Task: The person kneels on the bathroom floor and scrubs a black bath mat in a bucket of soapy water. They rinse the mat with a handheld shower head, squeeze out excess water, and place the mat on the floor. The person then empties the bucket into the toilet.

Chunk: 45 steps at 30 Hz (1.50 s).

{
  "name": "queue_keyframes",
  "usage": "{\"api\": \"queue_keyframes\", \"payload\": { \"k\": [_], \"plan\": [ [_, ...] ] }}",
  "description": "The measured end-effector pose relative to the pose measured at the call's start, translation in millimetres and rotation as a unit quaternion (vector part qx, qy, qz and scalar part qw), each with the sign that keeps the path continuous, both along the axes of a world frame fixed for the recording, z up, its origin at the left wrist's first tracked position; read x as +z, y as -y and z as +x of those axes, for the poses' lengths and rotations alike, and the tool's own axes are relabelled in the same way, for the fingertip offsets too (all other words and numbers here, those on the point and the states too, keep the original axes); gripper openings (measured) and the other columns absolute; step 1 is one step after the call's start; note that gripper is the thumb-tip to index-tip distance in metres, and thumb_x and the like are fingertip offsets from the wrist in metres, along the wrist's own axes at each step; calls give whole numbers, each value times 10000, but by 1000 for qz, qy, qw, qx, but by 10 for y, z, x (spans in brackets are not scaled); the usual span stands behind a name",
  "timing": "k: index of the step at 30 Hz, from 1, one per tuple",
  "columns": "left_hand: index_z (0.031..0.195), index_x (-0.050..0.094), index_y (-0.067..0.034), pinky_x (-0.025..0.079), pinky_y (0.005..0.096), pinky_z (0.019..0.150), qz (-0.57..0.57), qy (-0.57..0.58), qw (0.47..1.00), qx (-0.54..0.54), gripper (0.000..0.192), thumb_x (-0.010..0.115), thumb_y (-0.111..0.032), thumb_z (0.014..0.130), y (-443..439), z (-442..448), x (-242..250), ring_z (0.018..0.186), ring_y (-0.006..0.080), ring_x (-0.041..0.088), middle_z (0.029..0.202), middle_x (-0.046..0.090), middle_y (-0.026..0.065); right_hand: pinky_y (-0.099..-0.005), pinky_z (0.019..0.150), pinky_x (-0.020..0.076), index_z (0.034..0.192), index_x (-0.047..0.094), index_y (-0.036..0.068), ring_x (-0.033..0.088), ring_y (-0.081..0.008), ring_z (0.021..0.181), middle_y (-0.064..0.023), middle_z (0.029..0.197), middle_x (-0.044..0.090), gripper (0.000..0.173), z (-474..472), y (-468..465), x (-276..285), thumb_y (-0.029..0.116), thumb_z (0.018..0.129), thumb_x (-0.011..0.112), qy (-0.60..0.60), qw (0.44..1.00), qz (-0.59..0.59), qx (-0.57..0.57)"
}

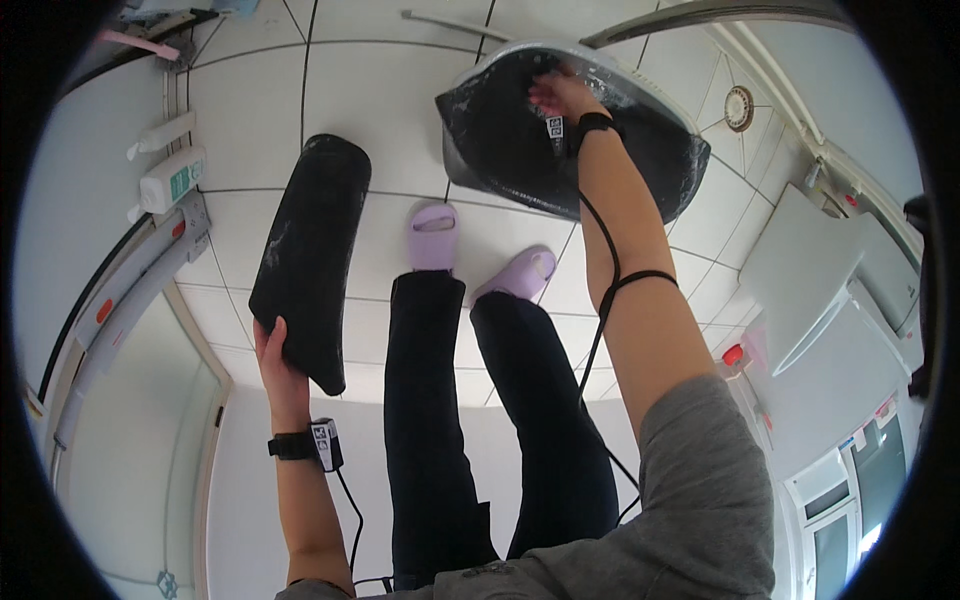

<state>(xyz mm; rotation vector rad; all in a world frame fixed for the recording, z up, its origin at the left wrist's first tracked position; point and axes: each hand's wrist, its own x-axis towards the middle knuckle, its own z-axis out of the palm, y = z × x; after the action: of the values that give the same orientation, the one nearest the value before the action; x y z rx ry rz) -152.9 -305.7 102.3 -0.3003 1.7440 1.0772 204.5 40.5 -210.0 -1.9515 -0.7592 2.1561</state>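
A long black panel or mat piece (pixel 311 255) with whitish smears is held at its lower end by my left hand (pixel 281 367), thumb on the near face. My right hand (pixel 559 94) reaches into a large black piece (pixel 502 135), also smeared white, that lies within a pale rounded rim (pixel 540 46), perhaps a basin's. Its fingers are bent; whether they grip anything cannot be told. Both wrists wear black bands with small devices and cables.
White floor tiles surround my purple slippers (pixel 433 240). Bottles (pixel 174 180) and a pink-handled brush (pixel 142 43) are at the left wall. A round floor drain (pixel 739 109) and white appliance (pixel 832 300) are at the right. A dark curved bar (pixel 705 13) crosses the top.
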Motion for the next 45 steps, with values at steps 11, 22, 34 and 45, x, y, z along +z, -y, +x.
{"api": "queue_keyframes", "payload": {
  "k": [11,22,34,45],
  "plan": [
    [1399,480,-87,474,364,1031,30,30,998,36,434,593,-157,986,38,-21,-21,1229,220,561,1355,567,82,-290,760,569,1018,541,13,668,-154,864,-86,950,628,171,-465,478,1055,-113,902,549,163,881,442,-34],
    [1429,456,-92,463,363,1039,54,39,998,13,453,571,-166,997,-99,47,122,1245,218,547,1375,552,73,-459,836,471,1042,599,54,562,-383,958,-146,959,605,334,-1343,-248,1704,-64,729,604,247,646,716,96],
    [1429,456,-92,440,352,1056,54,52,997,-25,445,567,-144,1001,-299,181,126,1256,203,532,1380,547,67,-466,923,483,1116,614,38,594,-394,1047,-179,1083,624,267,905,1080,1306,86,855,643,399,813,413,94],
    [1432,452,-83,443,354,1054,51,44,995,-78,459,576,-143,994,-481,264,196,1263,206,527,1389,542,75,-478,1127,259,1203,686,48,502,-379,1270,-147,1260,667,847,944,1302,1201,783,805,551,529,726,60,437]
  ]
}}
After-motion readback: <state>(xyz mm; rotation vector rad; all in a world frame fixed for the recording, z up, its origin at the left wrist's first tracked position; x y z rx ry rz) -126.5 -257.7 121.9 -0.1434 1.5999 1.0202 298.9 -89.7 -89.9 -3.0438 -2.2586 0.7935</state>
